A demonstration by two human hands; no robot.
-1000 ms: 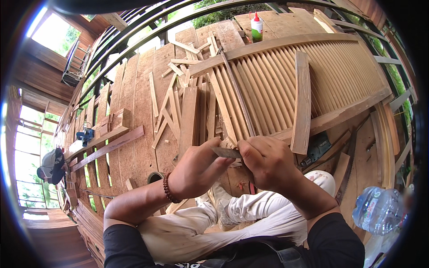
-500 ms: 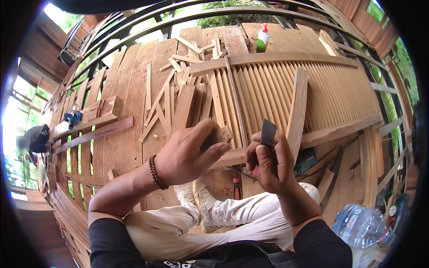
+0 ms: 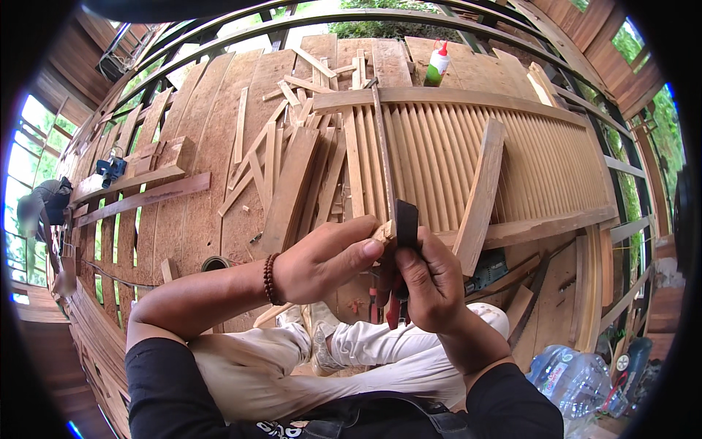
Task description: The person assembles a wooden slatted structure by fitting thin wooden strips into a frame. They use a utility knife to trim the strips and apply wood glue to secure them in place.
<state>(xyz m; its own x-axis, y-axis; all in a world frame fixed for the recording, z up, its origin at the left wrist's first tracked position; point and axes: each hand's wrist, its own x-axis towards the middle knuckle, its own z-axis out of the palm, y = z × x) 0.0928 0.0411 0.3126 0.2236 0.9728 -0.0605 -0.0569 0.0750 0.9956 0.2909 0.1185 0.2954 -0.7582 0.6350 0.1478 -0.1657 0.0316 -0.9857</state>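
My left hand (image 3: 325,260), with a beaded bracelet at the wrist, pinches a small wooden piece (image 3: 385,232) whose pale end shows past the fingertips. Closed in my right hand (image 3: 430,282) is a chisel (image 3: 406,219), its wide dark blade pointing up and a red end showing below the fist. The blade stands right beside the wooden piece; whether they touch I cannot tell. Just beyond both hands lies a slatted wooden panel (image 3: 446,150) in a frame. A thin bar (image 3: 383,139) and a loose board (image 3: 480,190) rest across it.
Offcuts and strips (image 3: 281,164) lie heaped left of the panel. A glue bottle (image 3: 436,66) with a red cap stands behind it. A power tool (image 3: 486,271) is near my right knee, and a large clear water bottle (image 3: 570,380) sits at lower right. A person (image 3: 44,212) is at far left.
My hands have come together: the right hand with the chisel moved left and down, the left hand slightly right, bringing the blade up beside the wooden piece. The view has shifted slightly.
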